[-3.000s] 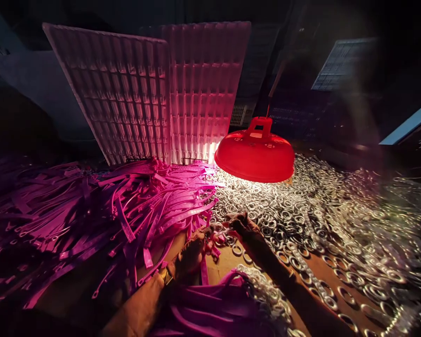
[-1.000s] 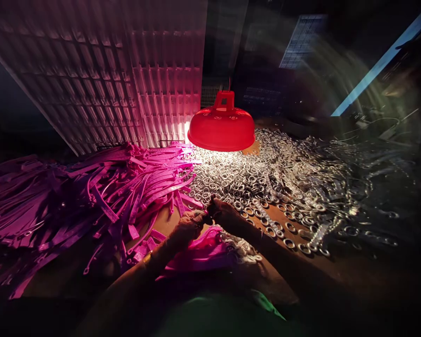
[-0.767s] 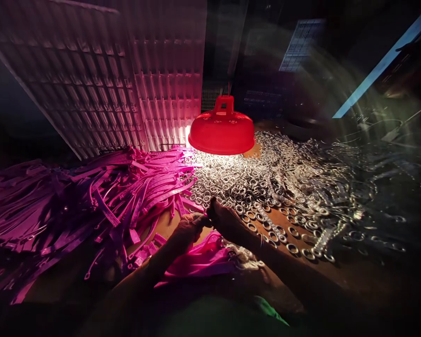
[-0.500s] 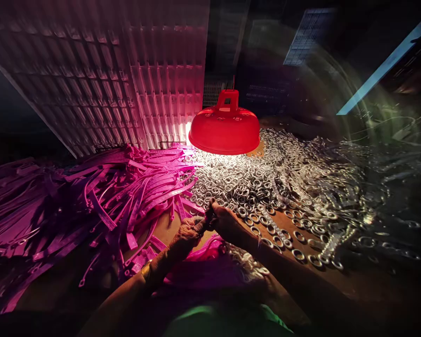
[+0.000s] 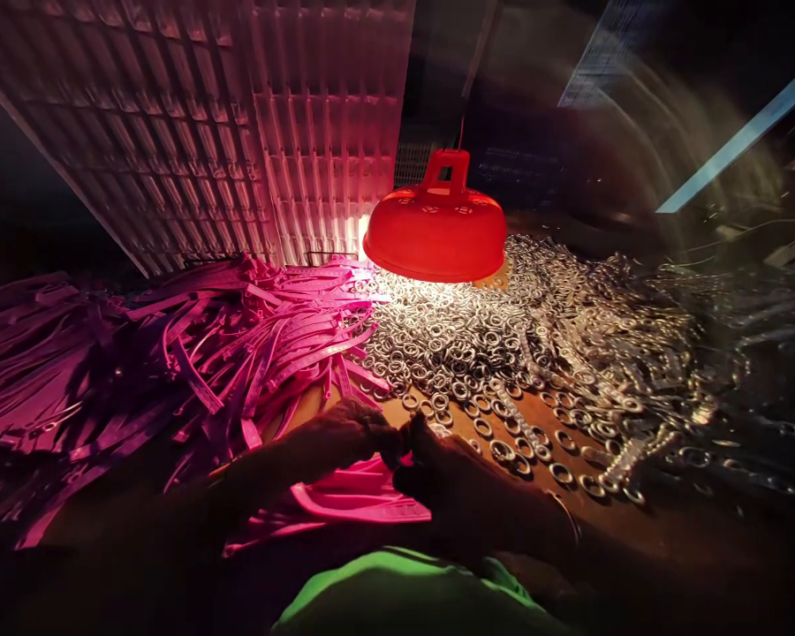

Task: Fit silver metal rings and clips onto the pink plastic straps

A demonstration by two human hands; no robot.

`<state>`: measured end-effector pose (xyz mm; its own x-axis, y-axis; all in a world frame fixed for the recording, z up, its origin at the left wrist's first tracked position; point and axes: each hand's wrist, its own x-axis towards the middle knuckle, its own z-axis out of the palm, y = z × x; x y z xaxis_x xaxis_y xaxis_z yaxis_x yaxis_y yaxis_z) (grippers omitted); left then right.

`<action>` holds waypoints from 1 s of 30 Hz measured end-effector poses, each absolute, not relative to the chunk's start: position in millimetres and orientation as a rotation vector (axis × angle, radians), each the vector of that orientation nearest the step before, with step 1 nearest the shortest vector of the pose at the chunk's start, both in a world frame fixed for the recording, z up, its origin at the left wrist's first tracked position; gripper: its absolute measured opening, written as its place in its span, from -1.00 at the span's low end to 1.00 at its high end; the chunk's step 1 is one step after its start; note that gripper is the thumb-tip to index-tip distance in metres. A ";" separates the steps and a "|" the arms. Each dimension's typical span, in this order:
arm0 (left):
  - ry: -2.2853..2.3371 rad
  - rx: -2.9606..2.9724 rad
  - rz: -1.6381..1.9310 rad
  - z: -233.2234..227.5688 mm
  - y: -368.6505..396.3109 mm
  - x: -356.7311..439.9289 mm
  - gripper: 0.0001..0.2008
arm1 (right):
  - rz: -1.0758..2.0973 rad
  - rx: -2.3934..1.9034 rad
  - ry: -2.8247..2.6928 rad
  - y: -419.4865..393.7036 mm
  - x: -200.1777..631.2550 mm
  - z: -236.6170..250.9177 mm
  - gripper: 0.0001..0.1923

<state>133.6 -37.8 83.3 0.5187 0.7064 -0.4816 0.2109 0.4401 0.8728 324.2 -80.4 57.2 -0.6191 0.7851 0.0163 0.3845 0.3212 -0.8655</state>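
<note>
Here, under a low red lamp (image 5: 435, 231), the left hand (image 5: 344, 437) and the right hand (image 5: 443, 468) meet near the front edge of the table (image 5: 536, 424), fingertips pressed together around something small and dark; what they pinch cannot be told in the shadow. Just below the hands lies a pink plastic strap (image 5: 354, 499), flat and pointing left. A deep heap of pink straps (image 5: 192, 353) covers the left half of the table, while a spread of metal rings (image 5: 503, 353) glitters across the middle and right, thinning to single rings near the right hand. Ribbed plastic trays (image 5: 252, 132) lean upright along the back edge behind the straps. A green cloth (image 5: 397, 596) shows at the bottom.
</note>
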 end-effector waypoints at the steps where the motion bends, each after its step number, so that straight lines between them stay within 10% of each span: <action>1: 0.995 1.138 0.331 83.3 -45.2 133.8 -0.74 | 1.186 -1.090 -2.139 -92.5 325.7 57.5 -0.71; 30: 0.773 0.681 0.381 33.2 -118.2 143.2 -0.65 | 1.410 -1.284 -2.437 -119.9 323.8 66.7 -0.76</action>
